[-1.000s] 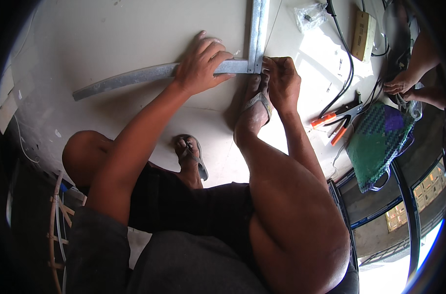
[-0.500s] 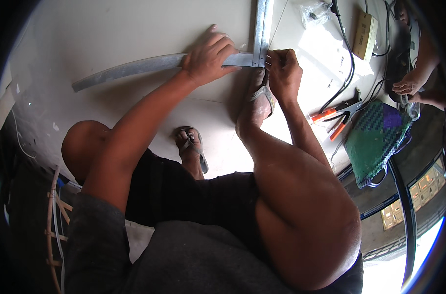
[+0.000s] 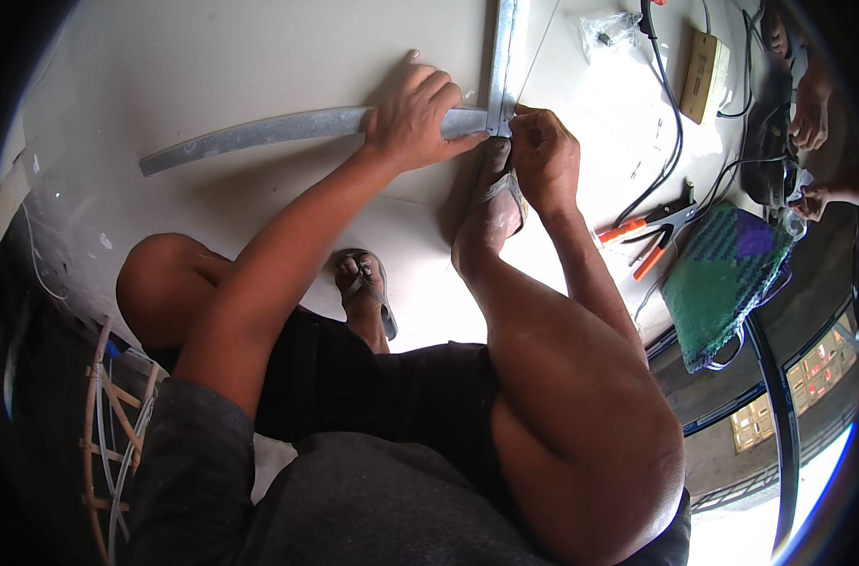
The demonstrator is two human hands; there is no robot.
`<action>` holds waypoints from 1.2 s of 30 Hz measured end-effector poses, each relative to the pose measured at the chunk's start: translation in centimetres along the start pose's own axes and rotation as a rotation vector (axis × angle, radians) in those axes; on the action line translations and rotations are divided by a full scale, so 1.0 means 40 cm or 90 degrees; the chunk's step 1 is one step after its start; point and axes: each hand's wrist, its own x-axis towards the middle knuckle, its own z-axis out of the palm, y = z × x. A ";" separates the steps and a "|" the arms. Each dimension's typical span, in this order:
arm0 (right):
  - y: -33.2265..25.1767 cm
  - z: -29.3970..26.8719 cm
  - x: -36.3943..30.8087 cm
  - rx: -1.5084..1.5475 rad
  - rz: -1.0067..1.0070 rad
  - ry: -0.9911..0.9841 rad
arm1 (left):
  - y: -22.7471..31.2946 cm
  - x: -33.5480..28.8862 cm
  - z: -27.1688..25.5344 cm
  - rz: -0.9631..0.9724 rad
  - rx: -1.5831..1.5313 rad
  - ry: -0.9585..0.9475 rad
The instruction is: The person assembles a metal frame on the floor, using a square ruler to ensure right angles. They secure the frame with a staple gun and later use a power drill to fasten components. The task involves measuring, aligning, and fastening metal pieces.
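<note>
A grey metal channel bar (image 3: 260, 131) lies crosswise on the pale floor and looks curved. Its right end meets a second metal bar (image 3: 502, 61) that runs away from me, forming a corner. My left hand (image 3: 412, 118) wraps over the crosswise bar just left of this corner, with the thumb along its near edge. On the corner's right side, my right hand (image 3: 546, 156) is closed in a pinch. Its fingertips touch or nearly touch the joint, and whatever they hold is too small to tell. The toes of my sandalled right foot (image 3: 494, 184) are against the corner's near side.
Clamp-like pliers with orange handles (image 3: 651, 247) lie at right, beside a green and purple woven bag (image 3: 722, 283). Beyond them are a black cable (image 3: 673, 118), a brown box (image 3: 703, 77) and a clear plastic bag (image 3: 611, 34). Another person's hands (image 3: 809, 123) work at far right.
My left hand has slid slightly right along the bar, its thumb now nearer the corner. My right fingers have shifted a little at the joint. The other person's hands have moved apart.
</note>
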 end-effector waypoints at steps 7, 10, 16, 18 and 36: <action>0.002 -0.003 -0.004 0.025 0.042 -0.013 | -0.012 -0.011 0.009 0.011 0.024 -0.001; 0.008 -0.001 -0.010 0.054 0.011 -0.016 | -0.016 -0.009 0.011 0.027 0.037 0.016; -0.001 0.002 -0.016 0.039 -0.010 -0.014 | -0.007 -0.004 0.006 0.005 -0.002 0.036; -0.003 0.002 -0.015 0.035 -0.005 -0.014 | -0.006 -0.004 0.004 -0.005 -0.001 0.019; -0.010 0.009 -0.015 0.029 -0.011 0.004 | 0.013 -0.005 0.000 0.021 0.005 0.031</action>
